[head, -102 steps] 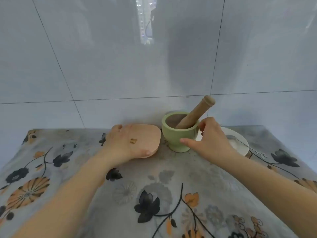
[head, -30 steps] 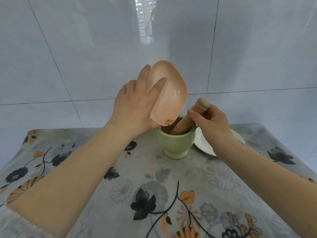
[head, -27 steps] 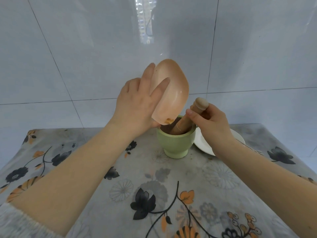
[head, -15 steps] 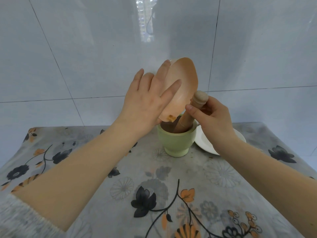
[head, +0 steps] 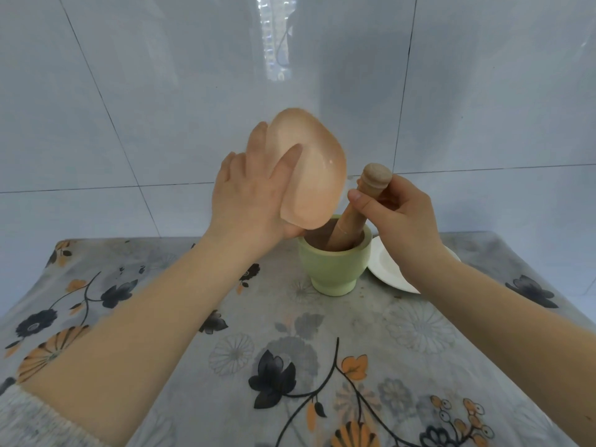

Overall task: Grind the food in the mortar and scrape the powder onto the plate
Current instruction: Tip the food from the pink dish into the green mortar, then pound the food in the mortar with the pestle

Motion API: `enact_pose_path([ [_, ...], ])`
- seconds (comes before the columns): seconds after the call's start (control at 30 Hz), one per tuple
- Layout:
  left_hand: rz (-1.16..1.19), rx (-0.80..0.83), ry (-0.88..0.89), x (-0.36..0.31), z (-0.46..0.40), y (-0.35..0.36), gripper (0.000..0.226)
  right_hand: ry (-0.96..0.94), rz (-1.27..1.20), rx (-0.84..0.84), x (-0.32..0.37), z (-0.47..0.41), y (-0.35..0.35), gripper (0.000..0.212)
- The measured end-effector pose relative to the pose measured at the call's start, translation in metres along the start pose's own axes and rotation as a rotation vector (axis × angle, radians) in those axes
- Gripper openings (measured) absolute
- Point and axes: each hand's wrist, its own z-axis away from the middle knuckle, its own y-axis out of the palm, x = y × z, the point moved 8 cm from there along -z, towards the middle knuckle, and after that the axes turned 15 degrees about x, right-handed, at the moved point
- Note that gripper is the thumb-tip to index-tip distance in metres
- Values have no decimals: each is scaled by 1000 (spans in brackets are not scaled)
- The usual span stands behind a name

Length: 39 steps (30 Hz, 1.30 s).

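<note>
A pale green mortar (head: pixel 333 269) stands on the flowered tablecloth near the wall. A wooden pestle (head: pixel 358 208) leans inside it, and my right hand (head: pixel 400 217) grips its upper part. My left hand (head: pixel 251 201) holds a peach-coloured dish (head: pixel 314 182) tipped almost upright, its lower edge over the mortar's left rim. No food piece shows on the dish. The mortar's inside looks brown; what lies at its bottom is hidden. A white plate (head: pixel 387 269) lies just right of the mortar, partly behind my right wrist.
The table (head: pixel 322 366) is covered with a grey cloth printed with black and orange flowers. A glossy tiled wall (head: pixel 161 108) rises directly behind the mortar and plate.
The small food piece that sat at the dish's lower edge is no longer visible on it. The dish is tipped steeper. My right hand keeps its hold on the pestle.
</note>
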Motion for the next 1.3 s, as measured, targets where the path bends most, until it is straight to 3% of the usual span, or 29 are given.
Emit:
enact_pose_path([
  [0.33,695,380,-353,65,28,74,124,37,29,-6,-3,-4,3,24],
  [0.8,704,635,-307,60,64,139,121,73,87,-2,-7,-13,5,16],
  [1.07,554,649,-301,51,70,141,122,74,144,34,-11,-18,14,17],
  [1.3,499,829,-349,48,73,142,139,71,190,69,-11,-24,18,23],
])
